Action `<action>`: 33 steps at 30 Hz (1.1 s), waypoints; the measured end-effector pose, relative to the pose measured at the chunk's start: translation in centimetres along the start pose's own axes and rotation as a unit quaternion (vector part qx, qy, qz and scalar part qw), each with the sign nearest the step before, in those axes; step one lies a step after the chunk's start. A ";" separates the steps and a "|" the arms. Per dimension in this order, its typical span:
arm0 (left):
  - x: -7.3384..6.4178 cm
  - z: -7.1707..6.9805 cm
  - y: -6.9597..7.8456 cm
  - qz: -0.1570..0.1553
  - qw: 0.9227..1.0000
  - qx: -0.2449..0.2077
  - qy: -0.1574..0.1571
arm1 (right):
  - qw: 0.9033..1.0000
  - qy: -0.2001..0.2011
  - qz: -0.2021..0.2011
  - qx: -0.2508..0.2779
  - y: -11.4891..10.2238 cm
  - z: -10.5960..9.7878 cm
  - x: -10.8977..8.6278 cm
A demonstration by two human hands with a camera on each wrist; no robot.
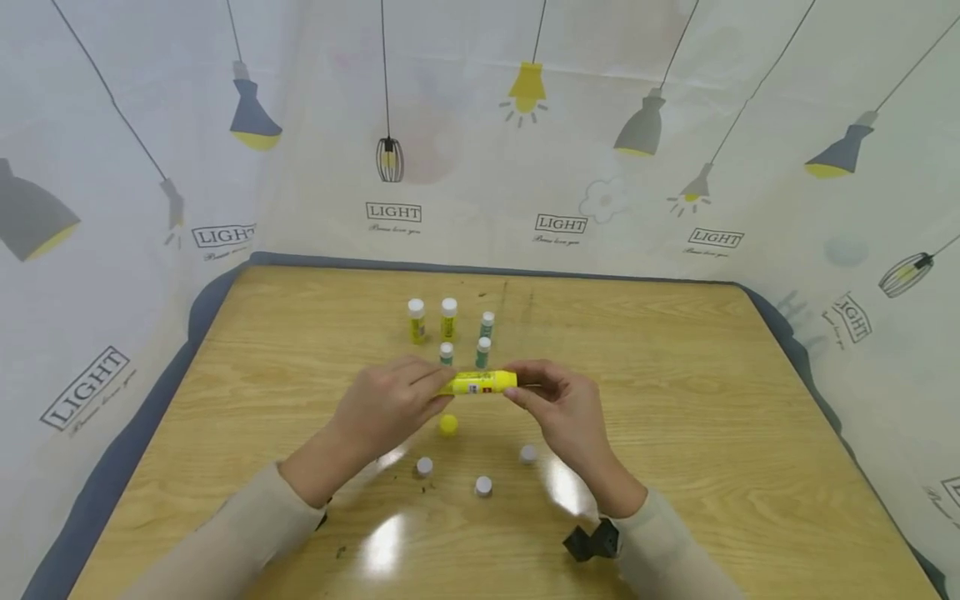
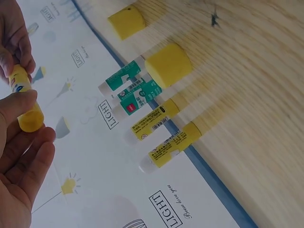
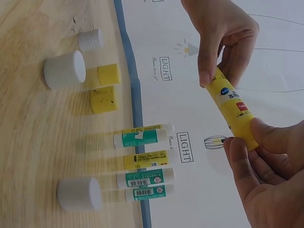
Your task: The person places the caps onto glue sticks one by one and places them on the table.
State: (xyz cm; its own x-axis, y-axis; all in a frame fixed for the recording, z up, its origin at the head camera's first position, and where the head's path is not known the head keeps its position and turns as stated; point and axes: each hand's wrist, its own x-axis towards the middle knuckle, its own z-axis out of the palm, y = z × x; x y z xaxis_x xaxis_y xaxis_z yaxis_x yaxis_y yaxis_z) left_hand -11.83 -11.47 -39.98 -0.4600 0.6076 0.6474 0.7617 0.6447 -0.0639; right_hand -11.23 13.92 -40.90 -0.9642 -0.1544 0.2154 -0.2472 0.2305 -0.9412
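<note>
1. The bright yellow, printed plastic glue-stick tube (image 1: 483,382) lies directly between my two sets of fingers, lifted above the pale wood-grain tabletop (image 1: 675,375).
2. Its long axis runs crosswise, nearly level in the head view, from my left fingertips to my right ones — one end for each hand.
3. My left hand (image 1: 392,400) grasps the left end, thumb against the barrel; in the left wrist view, the round yellow end pokes out past that thumb.
4. My right hand (image 1: 568,410) pinches the slightly narrower right end between thumb and fingers.
5. Neither hand is nearer, since both touch the tube; I judge that any twist or pull turns on that shared axis, with my fingers opposed along it.
6. Just beyond my fingers stand two slim yellow tubes with white caps (image 1: 448,321) and three shorter green-and-white tubes (image 1: 483,354).
7. On my side of the fingers lie three loose white ribbed caps (image 1: 483,486) — and, near my left fingertips, one of two stubby yellow plastic caps (image 3: 103,99); the head view does not show the other.
</note>
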 end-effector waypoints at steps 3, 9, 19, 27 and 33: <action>-0.2 -0.1 -0.2 -0.006 1.000 0.000 0.002 | 1.000 0.005 -0.002 0.002 -0.1 -0.3 0.1; -0.3 -0.2 -0.6 -0.015 1.000 -0.008 0.003 | 1.000 0.018 -0.001 -0.014 -0.3 -1.1 0.2; -0.9 -0.4 -1.3 -0.040 0.999 0.002 0.007 | 0.997 0.036 -0.006 -0.072 0.1 -2.6 0.6; -1.0 -0.4 -1.7 -0.072 0.997 -0.005 0.003 | 0.992 0.038 -0.001 -0.123 0.0 -3.8 1.0; -1.1 -0.3 -1.8 -0.087 0.996 -0.011 0.004 | 0.986 0.047 -0.007 -0.161 0.0 -4.8 1.4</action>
State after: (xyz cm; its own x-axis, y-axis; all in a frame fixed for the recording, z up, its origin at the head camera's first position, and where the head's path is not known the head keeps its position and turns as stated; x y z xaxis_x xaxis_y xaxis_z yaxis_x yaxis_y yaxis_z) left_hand -12.60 -13.44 -40.32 -0.5815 0.4839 0.6540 0.6813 0.7289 0.0665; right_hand -13.05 18.29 -39.35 -0.9611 -0.0731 0.2662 -0.2642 0.5235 -0.8100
